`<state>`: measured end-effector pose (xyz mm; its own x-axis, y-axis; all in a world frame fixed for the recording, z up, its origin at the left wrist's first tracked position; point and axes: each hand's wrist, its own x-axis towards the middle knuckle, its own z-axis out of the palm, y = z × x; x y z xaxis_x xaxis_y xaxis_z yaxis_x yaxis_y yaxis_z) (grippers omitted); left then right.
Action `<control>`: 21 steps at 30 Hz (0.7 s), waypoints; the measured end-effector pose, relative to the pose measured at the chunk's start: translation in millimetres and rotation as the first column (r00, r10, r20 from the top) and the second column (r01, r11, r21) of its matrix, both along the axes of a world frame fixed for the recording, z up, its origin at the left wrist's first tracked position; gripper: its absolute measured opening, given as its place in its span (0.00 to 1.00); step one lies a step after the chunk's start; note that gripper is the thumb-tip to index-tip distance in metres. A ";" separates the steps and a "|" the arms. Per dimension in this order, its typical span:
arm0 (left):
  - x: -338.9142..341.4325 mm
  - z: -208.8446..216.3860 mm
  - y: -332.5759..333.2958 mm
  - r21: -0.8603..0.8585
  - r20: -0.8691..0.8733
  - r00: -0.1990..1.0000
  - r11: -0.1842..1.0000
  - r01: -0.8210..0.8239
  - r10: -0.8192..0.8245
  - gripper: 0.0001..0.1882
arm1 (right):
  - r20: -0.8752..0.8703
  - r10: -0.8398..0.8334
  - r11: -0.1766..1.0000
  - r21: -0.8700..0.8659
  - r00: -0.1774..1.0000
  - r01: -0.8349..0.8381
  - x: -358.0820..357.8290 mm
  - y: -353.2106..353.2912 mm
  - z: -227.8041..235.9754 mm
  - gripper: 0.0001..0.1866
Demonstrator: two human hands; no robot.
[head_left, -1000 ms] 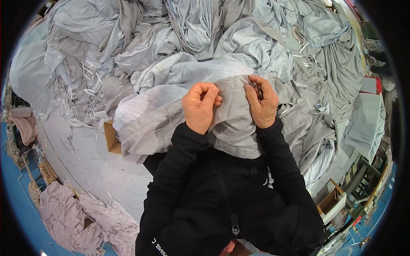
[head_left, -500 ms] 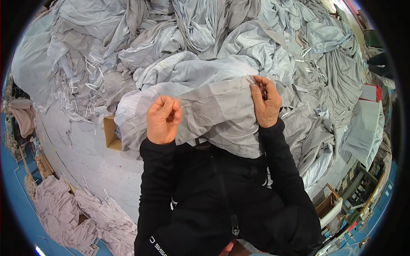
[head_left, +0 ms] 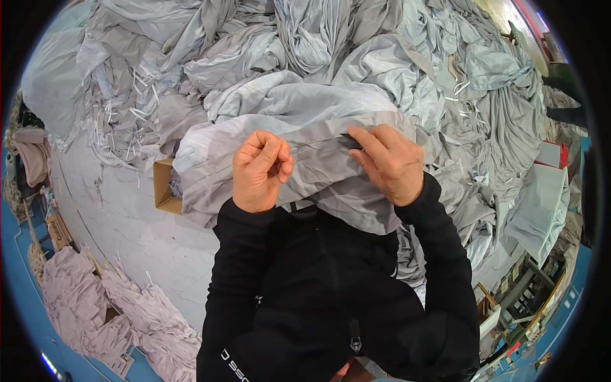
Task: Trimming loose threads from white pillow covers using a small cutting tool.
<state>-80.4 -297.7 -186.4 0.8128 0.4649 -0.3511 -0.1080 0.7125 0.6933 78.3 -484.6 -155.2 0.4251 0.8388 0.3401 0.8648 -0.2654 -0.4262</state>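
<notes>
A sheet of grey fabric (head_left: 312, 169) with a seamed edge lies across my lap and the table edge. My left hand (head_left: 259, 170) is closed, thumb against curled fingers, at the left end of that seamed edge; it seems to pinch the cloth, though the grip itself is hidden. Over the right part of the fabric my right hand (head_left: 391, 162) is closed around a small dark pointed tool that looks like thread snips (head_left: 349, 141). Their tips stick out past the thumb and forefinger, pointing left above the seam. The rest of the tool is covered by my palm.
A big heap of grey and pale blue cloth (head_left: 254, 54) with white ties covers the table's far side. An open cardboard box (head_left: 167, 191) stands left of my lap. Pinkish cloth (head_left: 83, 305) lies lower left; a pale cloth-covered block (head_left: 538, 204) stands at right.
My right hand has let go of the fabric's upper right edge and moved left and slightly down, with the dark tips now showing. My left hand has shifted a little right and up.
</notes>
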 end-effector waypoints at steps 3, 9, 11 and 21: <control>-0.6 0.6 -2.0 -0.002 0.022 1.000 1.000 0.003 -0.003 0.08 | 0.026 0.037 0.999 -0.017 0.999 -0.037 -0.3 3.7 -3.9 0.23; -1.7 4.8 -4.2 -0.001 0.058 0.998 1.000 0.024 -0.024 0.08 | 0.030 0.061 0.998 -0.010 0.998 -0.061 -2.7 11.1 -14.8 0.22; -1.1 6.8 -4.4 0.003 0.067 0.997 1.000 0.027 -0.028 0.08 | 0.031 0.066 0.998 0.007 0.997 -0.066 -2.0 12.0 -18.5 0.21; -4.1 12.5 -3.7 0.004 0.075 0.997 1.000 0.010 -0.010 0.08 | 0.031 0.068 0.998 0.012 0.997 -0.069 -1.6 14.9 -17.8 0.18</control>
<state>-84.4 -301.4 -173.8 0.8415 0.4576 -0.2873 -0.1526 0.7114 0.6861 76.7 -469.7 -173.1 0.3562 0.8609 0.3634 0.8932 -0.1995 -0.4029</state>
